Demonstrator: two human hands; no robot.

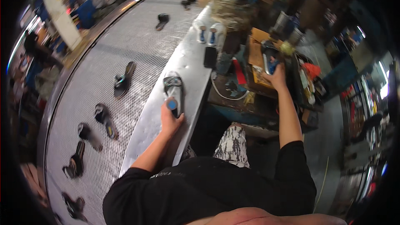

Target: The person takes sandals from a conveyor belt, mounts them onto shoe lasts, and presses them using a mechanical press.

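Sandal (173, 82) on desk (191, 54), best held steady in curled left hand (170, 121); right hand (277, 77) by box (255, 52) (openness and hold unclear).

Left hand on a sandal, right hand over a cardboard box.
I have the left hand (168, 121) gripping the heel end of a dark open-toed sandal (173, 82) on the long silver metal table (146, 131); the right hand (278, 78) reaches a small blue object (273, 65) at the open brown cardboard box (255, 54), its grip unclear to me.
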